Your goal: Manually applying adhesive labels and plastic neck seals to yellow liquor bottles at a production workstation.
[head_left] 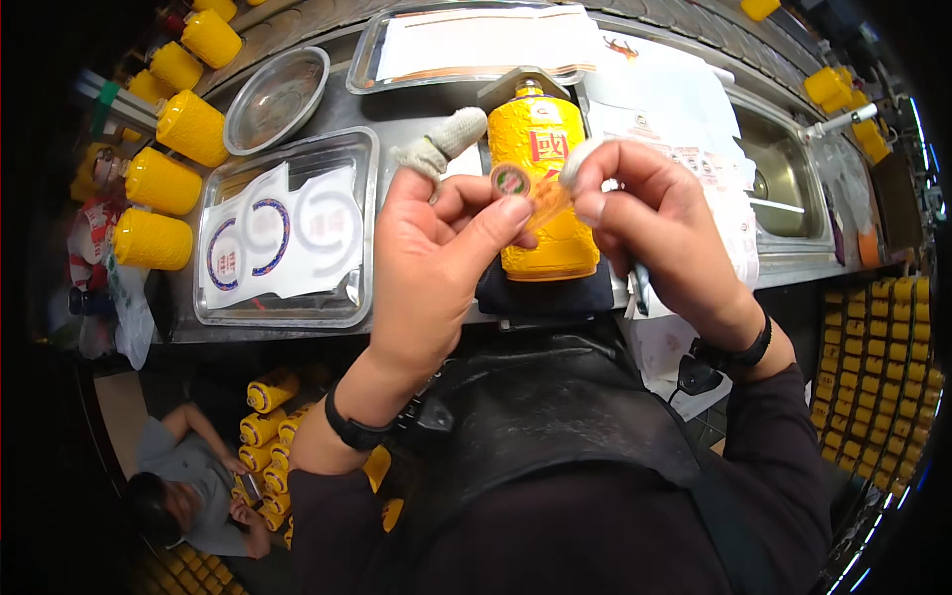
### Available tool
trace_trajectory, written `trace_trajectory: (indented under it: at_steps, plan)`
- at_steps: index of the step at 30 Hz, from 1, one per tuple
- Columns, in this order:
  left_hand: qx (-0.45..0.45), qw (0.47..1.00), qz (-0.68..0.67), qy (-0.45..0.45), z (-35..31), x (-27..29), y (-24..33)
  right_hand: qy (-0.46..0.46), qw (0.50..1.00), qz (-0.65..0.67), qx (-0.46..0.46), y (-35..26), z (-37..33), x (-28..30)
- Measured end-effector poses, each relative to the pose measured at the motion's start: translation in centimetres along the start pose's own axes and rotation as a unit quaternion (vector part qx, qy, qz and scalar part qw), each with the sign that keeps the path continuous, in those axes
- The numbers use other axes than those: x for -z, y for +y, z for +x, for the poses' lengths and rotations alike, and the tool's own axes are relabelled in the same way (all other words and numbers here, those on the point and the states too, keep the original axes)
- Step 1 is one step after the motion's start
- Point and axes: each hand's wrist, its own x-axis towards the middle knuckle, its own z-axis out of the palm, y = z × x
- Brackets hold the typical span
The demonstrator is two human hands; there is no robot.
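My left hand [431,238] pinches a small round decal [511,181] with a dark centre between thumb and fingers. A clear orange-tinted film [551,196] stretches from it toward my right hand [664,213], whose thumb and index finger are pinched at the film's far side. White cloth covers the tip of each index finger. A slim dark tool [643,288] hangs below my right fingers; how it is held is hidden. Directly behind both hands a yellow embossed bottle [547,253] with red characters stands on a dark pad [550,297], partly covered by my fingers.
A clear tray [367,228] with ring-shaped decal sheets lies left, below a metal bowl [278,99]. Another tray [365,69] holds white paper. Decal sheets [714,188] lie right, beside a sink [788,178]. Yellow bottles [154,238] line the left edge. A person [198,476] sits lower left.
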Motion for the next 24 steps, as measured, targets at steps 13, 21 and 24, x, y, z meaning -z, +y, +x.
trace_trajectory:
  at_steps: [13, 21, 24]
  plan:
    - [0.013, 0.931, 0.341, -0.127, 0.2, -0.2, -1.6, 0.123, 0.977, -0.144, -0.098, 4.7, -3.0, 3.5]
    - [-0.003, 0.920, 0.381, -0.092, 0.5, -0.2, -1.5, 0.125, 0.972, -0.200, 0.009, 7.3, -1.5, 2.8]
    - [0.017, 0.935, 0.350, -0.059, 0.2, 0.6, -2.2, 0.126, 0.979, -0.162, 0.012, 7.6, -1.4, 2.8]
